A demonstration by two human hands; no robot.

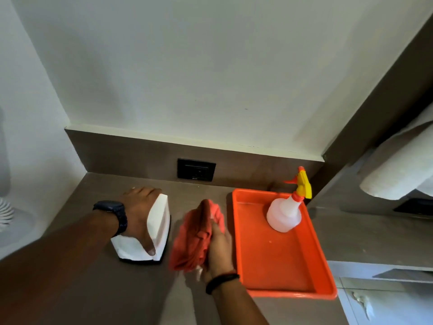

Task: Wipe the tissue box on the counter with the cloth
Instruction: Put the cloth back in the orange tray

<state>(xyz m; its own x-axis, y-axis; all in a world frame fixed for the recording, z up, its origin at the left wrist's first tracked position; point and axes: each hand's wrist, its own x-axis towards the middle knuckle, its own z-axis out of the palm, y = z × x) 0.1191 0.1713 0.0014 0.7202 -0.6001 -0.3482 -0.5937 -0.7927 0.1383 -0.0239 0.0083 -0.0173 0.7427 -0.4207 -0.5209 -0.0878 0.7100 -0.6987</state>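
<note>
A white tissue box (161, 221) with a black base stands on the brown counter (98, 282), left of centre. My left hand (138, 214) lies over its top, fingers wrapped around the far end and thumb on the near white tissue. My right hand (219, 245) holds a bunched red-orange cloth (194, 238) just right of the box. The cloth hangs close beside the box's right side; I cannot tell whether it touches.
An orange tray (281, 261) sits right of the cloth, with a white spray bottle (284, 213) topped by a yellow and orange trigger in its far end. A black wall socket (196, 170) is behind. A paper towel roll (398, 170) hangs at the right.
</note>
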